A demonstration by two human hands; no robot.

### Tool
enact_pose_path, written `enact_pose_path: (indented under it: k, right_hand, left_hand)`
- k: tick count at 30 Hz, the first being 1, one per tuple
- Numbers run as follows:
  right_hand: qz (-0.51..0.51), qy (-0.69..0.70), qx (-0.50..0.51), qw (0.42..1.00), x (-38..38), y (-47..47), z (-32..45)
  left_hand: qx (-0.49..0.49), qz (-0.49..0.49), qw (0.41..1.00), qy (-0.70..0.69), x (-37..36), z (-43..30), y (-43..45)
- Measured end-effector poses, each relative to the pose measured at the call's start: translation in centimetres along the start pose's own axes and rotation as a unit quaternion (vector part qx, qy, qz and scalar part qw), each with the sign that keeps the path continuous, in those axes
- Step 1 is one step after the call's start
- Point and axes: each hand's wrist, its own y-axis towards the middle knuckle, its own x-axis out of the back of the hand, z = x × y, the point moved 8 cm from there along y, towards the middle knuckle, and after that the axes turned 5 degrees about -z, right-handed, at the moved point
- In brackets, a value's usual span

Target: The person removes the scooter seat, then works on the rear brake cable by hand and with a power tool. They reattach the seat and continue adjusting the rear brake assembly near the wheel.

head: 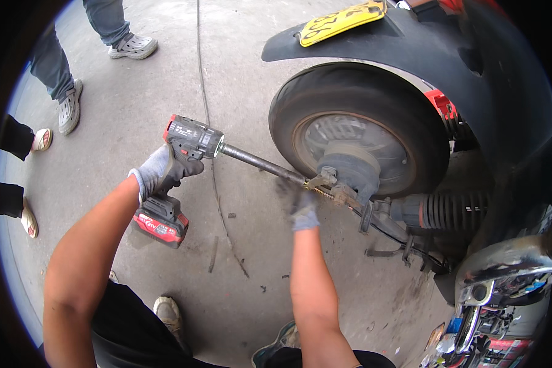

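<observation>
My left hand [165,170], in a grey work glove, grips the handle of a cordless impact wrench [194,137] with a red battery pack [162,225]. From its nose a long steel socket tube [262,162] slants down to the threaded end of a brake rod with a coil spring [323,193]. Beside the tube's far end is my gloved right hand [302,207]; motion blur hides its fingers and whether they hold anything. Just past it sit a rusty brake lever [325,176] and the brake drum [349,168] of a wheel with a black tyre [359,89].
A dark mudguard [423,50] with a yellow number plate [342,22] overhangs the wheel. A shock absorber [451,210] and chrome bumper [501,260] are at right. A thin cable [204,87] crosses the concrete floor [239,257]. Other people's feet [133,46] stand at upper left.
</observation>
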Motion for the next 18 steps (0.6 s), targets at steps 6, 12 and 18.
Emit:
enact_pose_path:
  k: [6,12,18]
  right_hand:
    - [0.012,-0.156,0.013,0.988,-7.2,-3.7,-2.0]
    - [-0.062,0.069,0.303,0.949,6.9,-6.9,12.6]
    - [-0.112,0.123,0.336,0.927,11.5,-3.5,14.9]
  left_hand:
    - [-0.092,-0.004,0.991,0.093,0.4,0.5,0.9]
    - [0.01,-0.029,0.999,0.045,0.7,-1.0,-0.7]
    - [-0.054,-0.097,0.993,0.042,1.6,0.1,-0.1]
